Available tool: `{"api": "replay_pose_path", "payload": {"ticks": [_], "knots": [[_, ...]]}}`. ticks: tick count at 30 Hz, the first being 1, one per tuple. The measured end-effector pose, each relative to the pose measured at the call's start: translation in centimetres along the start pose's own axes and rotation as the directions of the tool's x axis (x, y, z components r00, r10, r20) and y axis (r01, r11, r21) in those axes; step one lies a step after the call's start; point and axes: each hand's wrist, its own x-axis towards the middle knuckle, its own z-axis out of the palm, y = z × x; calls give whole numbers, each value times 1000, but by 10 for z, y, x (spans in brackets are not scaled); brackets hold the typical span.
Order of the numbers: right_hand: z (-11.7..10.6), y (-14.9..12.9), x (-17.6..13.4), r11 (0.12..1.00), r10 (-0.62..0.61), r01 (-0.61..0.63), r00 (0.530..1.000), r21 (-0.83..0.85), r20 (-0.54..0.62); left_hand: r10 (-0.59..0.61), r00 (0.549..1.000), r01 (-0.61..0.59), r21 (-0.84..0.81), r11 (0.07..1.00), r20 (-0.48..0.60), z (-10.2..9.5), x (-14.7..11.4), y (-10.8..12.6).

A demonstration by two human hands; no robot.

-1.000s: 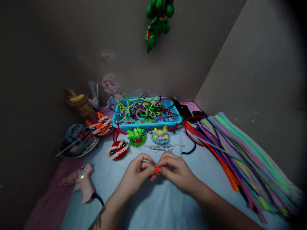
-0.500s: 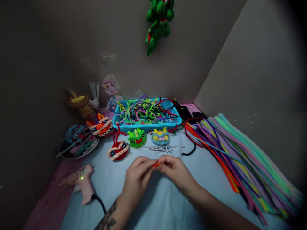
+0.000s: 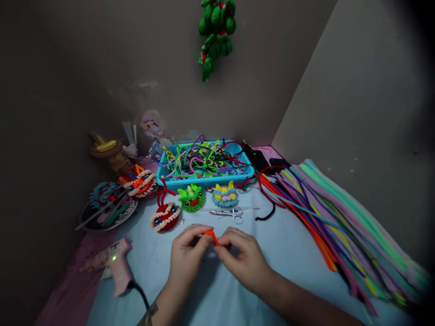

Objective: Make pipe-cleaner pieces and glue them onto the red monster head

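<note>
A short piece of orange pipe cleaner (image 3: 211, 235) is pinched between my two hands above the blue cloth (image 3: 159, 276). My left hand (image 3: 189, 253) grips it between thumb and forefinger. The fingertips of my right hand (image 3: 242, 257) are closed on its right end. Just beyond my hands lie silver scissors (image 3: 227, 213). Behind them sit a red face ornament (image 3: 165, 218), a green one (image 3: 192, 198) and a light blue one (image 3: 224, 195), all of fuzzy pipe cleaner. My fingers partly hide the orange piece.
A pink glue gun (image 3: 118, 267) with a lit green light lies at the left, its cord trailing forward. A blue tray (image 3: 204, 182) holds tangled pipe cleaners. Bundled long pipe cleaners (image 3: 326, 217) spread along the right. A dark bowl (image 3: 102, 224) stands far left.
My hands have shifted slightly left and turned, so more of the orange piece shows between them. The whole view has moved a little; the things on the table stay put.
</note>
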Motion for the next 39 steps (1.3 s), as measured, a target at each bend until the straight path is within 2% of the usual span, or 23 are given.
{"api": "replay_pose_path", "payload": {"ticks": [2,4,7,9,13,16,21,23,25,27,29,32,35,39], "knots": [[1,1,-2,987,-120,119,993,-110,-5,-54,998,53,-33,998,-20,1,1,-1],[1,2,-4,963,-190,188,982,-195,9,-112,993,108,-83,991,-40,1,1,-2],[-3,5,-2,946,-211,203,978,-255,-4,-195,981,187,-192,963,-23,2,3,-3],[-8,7,0,938,-233,207,971,-277,-62,-228,973,225,-247,942,17,3,5,-2],[-20,10,4,907,-309,255,943,-335,-120,-260,959,278,-207,938,110,2,6,2],[-25,12,5,889,-345,290,933,-355,-102,-222,968,234,-92,968,118,1,7,4],[-27,11,7,898,-341,278,929,-341,-143,-27,992,13,111,994,126,-1,7,6],[-27,10,7,877,-373,296,916,-377,-149,29,990,-51,161,986,135,-1,7,7],[-28,8,7,837,-404,324,909,-440,-99,52,990,-77,191,979,129,-1,6,8],[-28,7,8,816,-407,335,912,-471,-56,49,989,-76,194,978,140,-1,5,8],[-28,6,9,835,-380,309,922,-455,-70,12,985,-38,150,988,172,-1,5,9],[-24,7,10,880,-324,262,941,-395,-100,-100,975,97,28,995,196,-1,4,10],[-15,8,9,899,-286,246,956,-362,-61,-173,975,181,-49,982,138,1,3,11],[0,8,5,903,-266,232,963,-363,-47,-99,995,100,-26,995,17,4,1,9]]}}
